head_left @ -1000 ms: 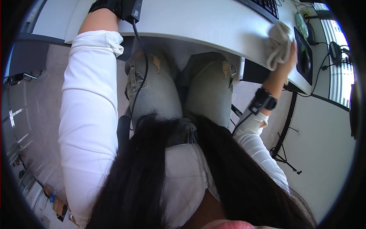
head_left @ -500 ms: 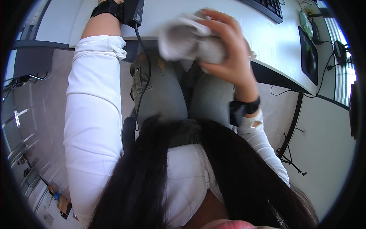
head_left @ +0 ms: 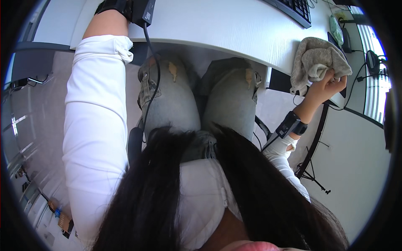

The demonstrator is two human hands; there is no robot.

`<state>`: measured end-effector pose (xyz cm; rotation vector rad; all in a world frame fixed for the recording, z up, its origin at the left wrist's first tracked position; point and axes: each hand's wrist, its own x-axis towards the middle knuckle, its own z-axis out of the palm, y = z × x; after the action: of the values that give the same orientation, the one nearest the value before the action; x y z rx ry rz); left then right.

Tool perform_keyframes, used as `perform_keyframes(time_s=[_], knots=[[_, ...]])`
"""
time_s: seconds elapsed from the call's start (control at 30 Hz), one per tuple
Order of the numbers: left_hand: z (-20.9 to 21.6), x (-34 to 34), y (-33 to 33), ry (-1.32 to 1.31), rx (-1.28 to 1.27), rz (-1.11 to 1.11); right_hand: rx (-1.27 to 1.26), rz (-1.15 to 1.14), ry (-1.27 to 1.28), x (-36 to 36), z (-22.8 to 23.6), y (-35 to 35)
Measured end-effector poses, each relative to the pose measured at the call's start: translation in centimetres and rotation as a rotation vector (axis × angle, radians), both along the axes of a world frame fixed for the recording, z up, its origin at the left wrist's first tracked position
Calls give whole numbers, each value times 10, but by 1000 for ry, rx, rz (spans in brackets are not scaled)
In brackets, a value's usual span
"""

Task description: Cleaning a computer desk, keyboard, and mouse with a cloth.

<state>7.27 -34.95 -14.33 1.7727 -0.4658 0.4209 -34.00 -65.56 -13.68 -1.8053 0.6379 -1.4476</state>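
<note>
A crumpled grey cloth (head_left: 316,52) lies over the right end of the white desk (head_left: 201,27), covering most of a dark mat. My right hand (head_left: 326,88) is closed on the near edge of the cloth, its fingers bent into the fabric. The mouse that sat on the mat is hidden beneath the cloth. My left arm reaches forward onto the desk at the far left, and the hand itself is cut off by the upper edge of the picture. A strapped black device with a cable sits at each wrist.
A black keyboard (head_left: 291,10) rests on the far right part of the desk. Beyond the cloth are a pale green packet (head_left: 336,28) and several dark cables. A tripod (head_left: 312,173) stands on the floor at right. My legs are under the desk edge.
My right hand has carried the cloth from above my lap to the right end of the desk, over the mat and mouse. The left arm has shifted slightly left.
</note>
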Motion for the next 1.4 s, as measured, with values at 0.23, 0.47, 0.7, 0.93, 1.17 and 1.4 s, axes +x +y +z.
perform_keyframes(time_s=[0.23, 0.47, 0.7, 0.93, 1.17, 1.4], knots=[[1, 6, 0, 67, -13, 12, -806, 107, 502, 34, 17, 38], [-5, 8, -2, 78, 116, 31, -909, 134, 591, 32, 19, 59], [-13, 20, -1, -223, 298, -9, -726, -123, 529, -21, 1, -17], [-16, 36, 9, -426, 422, 103, -532, -218, 348, 4, 0, -12], [-10, 27, 18, -103, 250, 86, -537, 476, 264, 95, 9, 170], [0, 6, 6, 291, -44, 30, -613, 475, 221, 125, 2, 220]])
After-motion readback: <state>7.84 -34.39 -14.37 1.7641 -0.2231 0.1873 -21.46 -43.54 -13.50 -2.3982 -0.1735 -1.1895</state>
